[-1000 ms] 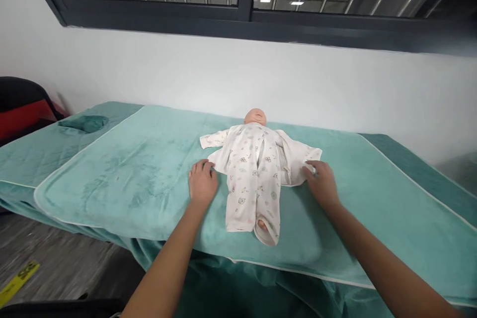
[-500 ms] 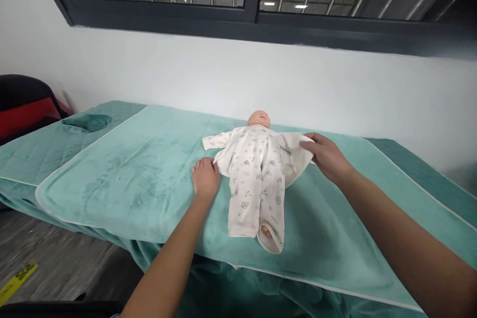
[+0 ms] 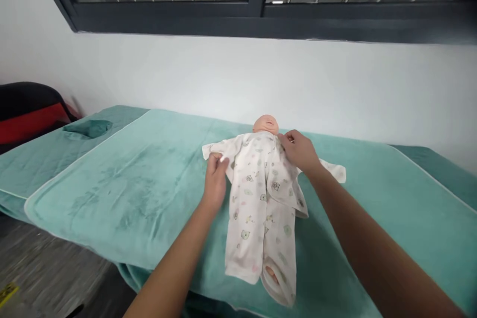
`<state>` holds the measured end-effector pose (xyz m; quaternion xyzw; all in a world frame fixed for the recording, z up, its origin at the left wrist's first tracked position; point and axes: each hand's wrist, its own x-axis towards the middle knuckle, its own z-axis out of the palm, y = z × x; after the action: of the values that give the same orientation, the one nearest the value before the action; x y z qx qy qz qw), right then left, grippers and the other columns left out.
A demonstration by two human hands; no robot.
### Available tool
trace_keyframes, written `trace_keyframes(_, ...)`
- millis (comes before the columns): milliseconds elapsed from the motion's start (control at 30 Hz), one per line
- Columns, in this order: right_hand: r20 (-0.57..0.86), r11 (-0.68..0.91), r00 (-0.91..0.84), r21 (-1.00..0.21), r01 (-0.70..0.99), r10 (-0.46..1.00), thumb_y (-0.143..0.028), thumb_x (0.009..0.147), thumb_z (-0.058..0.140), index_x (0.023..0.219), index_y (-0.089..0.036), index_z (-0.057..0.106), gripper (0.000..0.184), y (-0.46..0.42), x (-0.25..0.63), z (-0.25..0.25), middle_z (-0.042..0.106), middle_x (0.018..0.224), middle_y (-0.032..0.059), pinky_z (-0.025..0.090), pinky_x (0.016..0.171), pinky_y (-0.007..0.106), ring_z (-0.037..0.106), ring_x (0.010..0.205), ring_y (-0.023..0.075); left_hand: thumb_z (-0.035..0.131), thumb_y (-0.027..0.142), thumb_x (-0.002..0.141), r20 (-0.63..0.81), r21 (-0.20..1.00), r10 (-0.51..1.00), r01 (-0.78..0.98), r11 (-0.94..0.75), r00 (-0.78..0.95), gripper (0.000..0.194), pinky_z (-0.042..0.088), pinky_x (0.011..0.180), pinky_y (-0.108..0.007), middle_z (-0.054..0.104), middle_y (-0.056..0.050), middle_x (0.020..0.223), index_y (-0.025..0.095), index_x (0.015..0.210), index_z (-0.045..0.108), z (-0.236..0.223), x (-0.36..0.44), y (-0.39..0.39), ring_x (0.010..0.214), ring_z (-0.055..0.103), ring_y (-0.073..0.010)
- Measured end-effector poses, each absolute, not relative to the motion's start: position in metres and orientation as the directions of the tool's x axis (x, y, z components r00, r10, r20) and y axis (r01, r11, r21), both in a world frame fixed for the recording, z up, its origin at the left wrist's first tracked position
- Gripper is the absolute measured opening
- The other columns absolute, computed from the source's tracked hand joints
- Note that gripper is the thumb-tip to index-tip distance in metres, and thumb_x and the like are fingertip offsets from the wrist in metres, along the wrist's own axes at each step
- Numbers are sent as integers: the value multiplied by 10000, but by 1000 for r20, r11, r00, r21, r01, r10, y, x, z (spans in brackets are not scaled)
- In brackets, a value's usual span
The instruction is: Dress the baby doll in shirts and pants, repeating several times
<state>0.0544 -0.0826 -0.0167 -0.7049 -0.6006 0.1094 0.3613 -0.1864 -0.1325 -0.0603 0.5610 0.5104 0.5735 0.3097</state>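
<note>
A baby doll lies on its back on a teal towel, dressed in a white printed romper. My left hand pinches the romper's edge near the doll's left-side sleeve. My right hand is closed on the romper's right front flap, folded across the doll's chest just below the neck. One bare foot shows through the open leg end near me.
The towel covers a padded table along a white wall under a dark-framed window. A face hole sits at the table's left end. A black and red chair stands at far left. Grey floor lies lower left.
My right hand has carried the romper's right flap from out at the side across the doll's chest. My left hand moved up to the left edge. The view has come closer.
</note>
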Motion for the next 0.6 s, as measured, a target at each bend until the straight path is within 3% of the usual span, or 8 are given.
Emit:
trace_keyframes(67,225,-68,221,-539,839,949,-622,898,437,775,-189,540,462,-64,45,-19,623,775,88,351,647,317,528,687,194,430,264,920,464,829,883,320,-459,65,71,512,856,-332,658,-42,1038,232,859,447,-49,-172,-141,995,623,-188)
trace_keyframes(100,183,-89,206,-500,861,961,-657,887,435,767,-192,533,490,-57,42,-20,615,762,97,339,636,319,515,668,197,440,211,906,518,725,814,369,-581,265,54,487,955,-368,657,-69,1161,226,857,460,-45,-166,-146,1128,601,-206)
trace_keyframes(167,113,-104,176,-465,879,978,-690,868,449,743,-201,520,510,-49,41,-21,610,753,105,326,622,319,500,644,197,471,142,877,516,504,637,397,-767,573,86,404,1086,-424,619,-97,1312,214,844,503,-40,-161,-154,1313,503,-237)
trace_keyframes(233,69,-89,139,-486,869,988,-646,882,462,689,-211,504,477,-46,46,-21,613,726,91,322,614,316,492,627,190,501,165,894,482,441,564,370,-818,671,86,399,1095,-419,638,-76,1309,217,842,546,-37,-160,-152,1326,501,-229)
trace_keyframes(300,59,-55,101,-532,845,993,-548,898,488,626,-217,474,429,-45,53,-22,596,662,60,315,602,308,474,602,174,493,241,933,499,539,642,372,-756,582,114,466,1009,-377,699,-48,1191,225,872,588,-33,-159,-135,1185,605,-201)
trace_keyframes(367,107,-21,104,-593,805,989,-452,901,496,584,-216,428,401,-44,57,-23,553,605,29,303,586,297,434,578,153,459,292,953,477,682,805,429,-592,352,184,508,893,-344,731,-38,1047,220,905,622,-30,-154,-105,991,664,-184)
trace_keyframes(467,230,14,223,-726,687,947,-408,906,471,581,-207,399,389,-41,53,-23,512,598,3,304,582,285,400,578,135,505,307,911,291,807,957,535,-248,4,177,502,792,-327,723,-47,943,194,927,640,-28,-137,-48,858,654,-193)
trace_keyframes(600,288,47,371,-841,539,883,-460,892,494,679,-198,543,341,-37,40,-22,573,664,-1,346,628,284,462,633,147,549,277,865,116,882,992,455,-121,40,162,495,784,-294,725,-47,988,194,949,661,-22,-110,0,843,655,-177)
